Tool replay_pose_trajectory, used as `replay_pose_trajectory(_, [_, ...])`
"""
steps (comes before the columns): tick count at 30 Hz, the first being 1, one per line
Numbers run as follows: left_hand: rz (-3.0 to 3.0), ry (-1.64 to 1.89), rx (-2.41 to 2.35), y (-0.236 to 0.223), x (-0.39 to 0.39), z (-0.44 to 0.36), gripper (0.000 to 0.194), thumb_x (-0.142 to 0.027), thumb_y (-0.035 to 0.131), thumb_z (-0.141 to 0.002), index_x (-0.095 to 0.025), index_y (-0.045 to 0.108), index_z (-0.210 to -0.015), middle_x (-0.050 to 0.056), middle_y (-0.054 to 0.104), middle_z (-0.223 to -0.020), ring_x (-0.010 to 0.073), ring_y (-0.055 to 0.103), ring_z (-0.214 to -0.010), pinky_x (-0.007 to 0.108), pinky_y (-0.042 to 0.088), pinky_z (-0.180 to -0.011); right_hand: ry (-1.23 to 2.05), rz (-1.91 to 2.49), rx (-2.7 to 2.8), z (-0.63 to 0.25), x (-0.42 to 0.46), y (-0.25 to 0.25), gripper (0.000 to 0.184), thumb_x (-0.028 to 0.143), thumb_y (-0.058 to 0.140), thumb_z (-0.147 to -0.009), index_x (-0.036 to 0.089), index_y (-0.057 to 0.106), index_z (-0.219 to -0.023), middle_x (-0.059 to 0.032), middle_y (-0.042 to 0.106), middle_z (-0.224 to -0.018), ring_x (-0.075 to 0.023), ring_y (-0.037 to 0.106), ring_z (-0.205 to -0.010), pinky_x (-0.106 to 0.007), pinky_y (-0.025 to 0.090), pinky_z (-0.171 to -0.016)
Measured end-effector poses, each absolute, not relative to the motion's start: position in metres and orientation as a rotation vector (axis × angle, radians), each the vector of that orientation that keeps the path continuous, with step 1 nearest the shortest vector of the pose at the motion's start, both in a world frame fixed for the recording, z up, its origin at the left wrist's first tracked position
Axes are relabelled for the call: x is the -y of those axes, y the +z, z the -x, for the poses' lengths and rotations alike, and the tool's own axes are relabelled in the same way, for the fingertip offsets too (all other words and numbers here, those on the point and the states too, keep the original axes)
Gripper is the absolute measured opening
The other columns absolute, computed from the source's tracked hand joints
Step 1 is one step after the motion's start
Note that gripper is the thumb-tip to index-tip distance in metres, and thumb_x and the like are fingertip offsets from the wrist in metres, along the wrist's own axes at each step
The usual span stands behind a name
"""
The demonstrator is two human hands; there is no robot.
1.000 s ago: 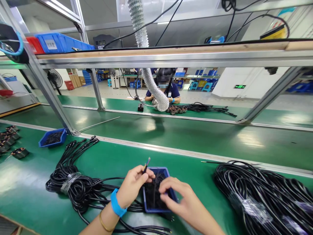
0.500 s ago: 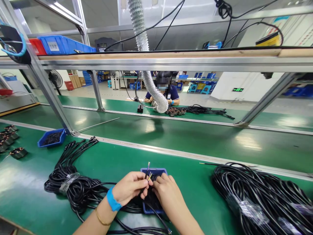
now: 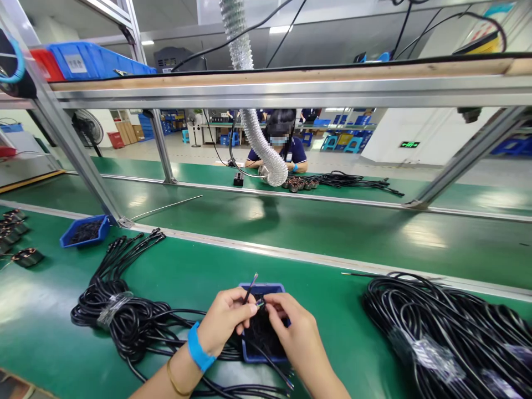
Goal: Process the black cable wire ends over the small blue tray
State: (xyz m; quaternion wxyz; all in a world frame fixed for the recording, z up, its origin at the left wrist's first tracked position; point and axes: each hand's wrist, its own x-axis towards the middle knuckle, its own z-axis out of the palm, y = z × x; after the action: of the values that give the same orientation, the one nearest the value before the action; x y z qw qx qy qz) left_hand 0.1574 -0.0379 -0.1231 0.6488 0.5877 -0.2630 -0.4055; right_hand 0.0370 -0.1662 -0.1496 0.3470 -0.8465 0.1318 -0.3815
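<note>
My left hand [image 3: 226, 321], with a blue wristband, pinches the stripped end of a black cable [image 3: 250, 288] whose thin wires stick up above the fingers. My right hand [image 3: 291, 330] meets it from the right, fingertips closed on the coloured wire tips. Both hands hover over a small blue tray [image 3: 274, 289] holding small black parts. The cable runs down between my hands toward the near edge of the table.
A tied bundle of black cables [image 3: 120, 316] lies to the left, a bigger pile [image 3: 449, 332] to the right. A second blue tray [image 3: 83, 231] and copper-wound coils [image 3: 25, 256] sit far left. Across the green conveyor [image 3: 332, 233] another person works under a silver hose [image 3: 261, 147].
My right hand left the tray's parts and came to the cable end in my left hand. Now it grips the wire tips. The view shifted slightly.
</note>
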Motion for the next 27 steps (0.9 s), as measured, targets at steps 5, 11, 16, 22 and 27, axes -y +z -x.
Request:
replay_pose_trajectory(5, [-1.347,-0.881,0.619,-0.128,0.039,-0.156,0.041,-0.049,0.077,-0.066,-0.014,0.061,-0.079,-0.005,0.048,-0.057,0.0064,0.044,-0.051,0.016,0.032,-0.043,-1.015,1.7,-0.409,-0.032,0.159,-0.138,0.021,0.039,0.069,-0.086,0.019,0.073,-0.093,-0.0058,0.077,-0.083,-0.0158,0.074,-0.07,-0.021,0.063,-0.065])
replay_pose_trajectory(11, [-1.338,-0.893,0.662,-0.129,0.038,-0.155,0.044,-0.052,0.08,-0.066,-0.014,0.061,-0.076,-0.003,0.051,-0.069,0.0054,0.047,-0.052,0.016,0.034,-0.043,-1.345,1.953,-0.371,-0.026,0.153,-0.125,0.01,0.026,0.071,-0.087,0.021,0.074,-0.095,-0.0015,0.077,-0.082,-0.0115,0.073,-0.067,-0.015,0.061,-0.067])
replay_pose_trajectory(16, [-1.331,-0.904,0.704,-0.125,0.037,-0.154,0.043,-0.05,0.08,-0.067,-0.013,0.062,-0.075,-0.002,0.051,-0.072,0.0056,0.048,-0.054,0.016,0.034,-0.043,-1.489,2.15,-0.275,-0.027,0.149,-0.119,0.008,0.018,0.065,-0.091,0.02,0.071,-0.095,-0.0015,0.076,-0.087,-0.0105,0.072,-0.074,-0.015,0.061,-0.072])
replay_pose_trajectory(22, [-1.339,-0.9,0.701,-0.124,0.036,-0.153,0.045,-0.052,0.081,-0.067,-0.013,0.062,-0.076,-0.002,0.05,-0.072,0.0058,0.048,-0.054,0.017,0.034,-0.044,-1.494,2.211,-0.262,-0.026,0.149,-0.119,0.008,0.016,0.064,-0.092,0.02,0.069,-0.095,-0.0009,0.075,-0.087,-0.0101,0.072,-0.078,-0.015,0.061,-0.076])
replay_pose_trajectory(27, [-1.339,-0.897,0.708,-0.125,0.037,-0.154,0.047,-0.055,0.082,-0.067,-0.013,0.062,-0.075,-0.002,0.05,-0.072,0.0057,0.048,-0.054,0.017,0.034,-0.043,-1.493,2.235,-0.235,-0.026,0.148,-0.119,0.008,0.015,0.064,-0.092,0.02,0.069,-0.096,-0.0015,0.074,-0.088,-0.0097,0.072,-0.079,-0.015,0.06,-0.077])
